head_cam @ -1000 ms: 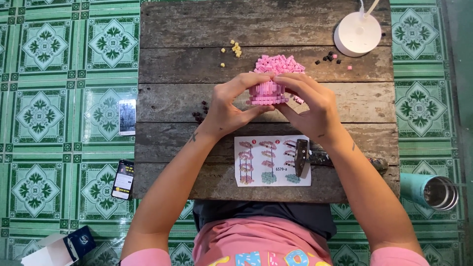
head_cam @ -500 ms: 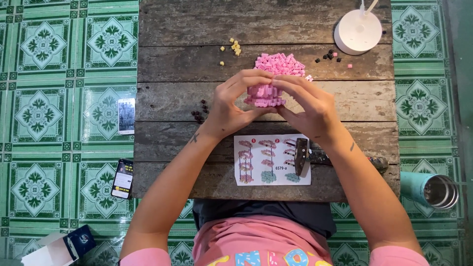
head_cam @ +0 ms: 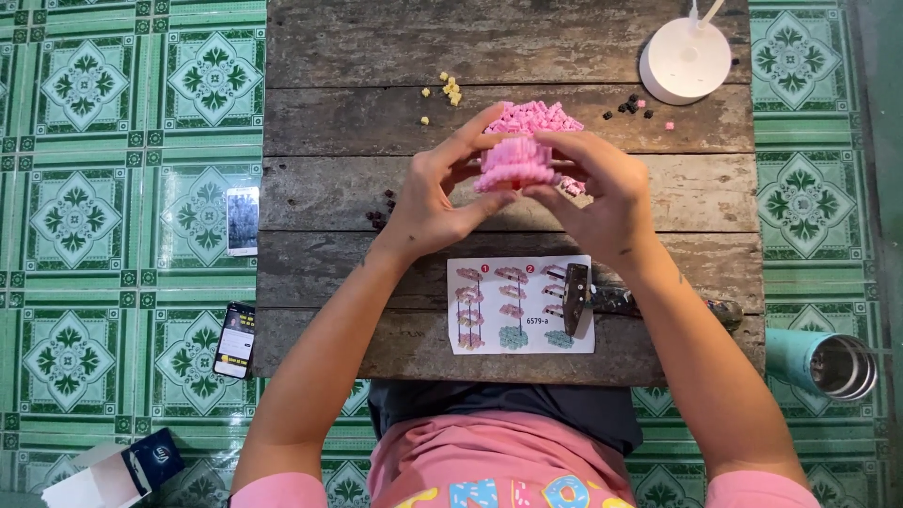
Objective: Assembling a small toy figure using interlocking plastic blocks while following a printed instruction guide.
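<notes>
Looking down from the head camera, I see both hands raised just above the wooden table point(head_cam: 320, 132), meeting around a small pink brick model point(head_cam: 513, 165). The model is a compact, layered cluster, so a fair part of the build looks done; a heap of loose pink bricks point(head_cam: 541, 118) lies on the table right behind it, which I judge to be stock not yet placed. My left hand point(head_cam: 428, 202) pinches the model's left side, thumb under, forefinger arched over the top, the other fingers curled. My right hand point(head_cam: 602, 198) closes on the right side likewise, fingertips pressed to the bricks; neither hand is spread. An instruction sheet point(head_cam: 520, 304) lies nearer my body, a dark tool point(head_cam: 576, 298) resting across it. Small yellow bricks point(head_cam: 450, 89) and dark bricks point(head_cam: 623, 105) sit untouched at the far edge, near a round white lamp base point(head_cam: 685, 61). How many layers remain, I cannot tell.
</notes>
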